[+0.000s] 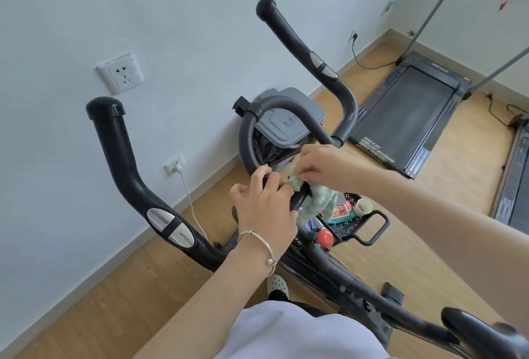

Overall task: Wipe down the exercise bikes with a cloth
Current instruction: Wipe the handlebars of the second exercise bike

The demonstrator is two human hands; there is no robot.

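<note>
Two hands on the exercise bike [123, 164], both at the base of the handlebar loop [245, 135]. Left hand [263, 210] curled round the black stem just below the loop, apparently steadying it. Right hand [320, 164] pinching the green cloth [315, 201] against the bar at the loop's lower right. Rest of the cloth draped over the stem, hanging toward the perforated tray [347, 231] below the loop (cup [364, 206] and small packets in it, untouched).

Step in hand, by the look of it: rubbing down the loop-to-stem junction. Long horn grips to the left and right of the loop not under the cloth now; cannot tell whether already wiped.

Next move probably calls for sliding the cloth up round the loop's curve with a firm pinch to keep the hanging tail off the tray, and for moving the left hand clear of the stretch to be wiped.

Treadmill [406, 112] beyond the loop, well apart.
</note>
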